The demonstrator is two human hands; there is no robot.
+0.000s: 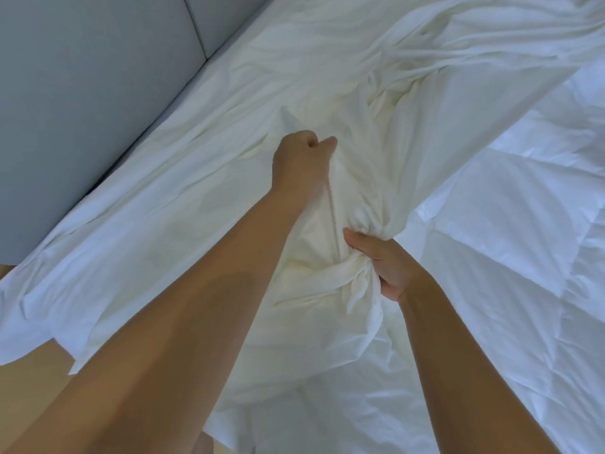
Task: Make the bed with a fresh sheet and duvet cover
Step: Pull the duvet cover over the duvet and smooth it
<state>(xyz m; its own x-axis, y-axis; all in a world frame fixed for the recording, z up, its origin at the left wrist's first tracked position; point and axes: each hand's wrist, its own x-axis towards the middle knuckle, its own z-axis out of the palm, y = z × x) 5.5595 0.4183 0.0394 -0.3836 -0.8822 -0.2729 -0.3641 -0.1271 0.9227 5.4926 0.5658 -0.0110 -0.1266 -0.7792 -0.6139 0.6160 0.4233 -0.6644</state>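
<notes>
Left hand (pixel 299 158), fingers curled, grips a fold of the cover (pixel 196 208). Right hand (pixel 384 263) clutches bunched cover beside the duvet (pixel 523 240).

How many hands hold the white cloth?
2. The left hand grips the cloth near the picture's middle; the right hand bunches it lower, beside the duvet.

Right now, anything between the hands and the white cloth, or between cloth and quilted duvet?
Nothing visible. Left hand and right hand both grip the white cloth directly, and the cloth lies right against the quilted duvet with nothing between.
</notes>
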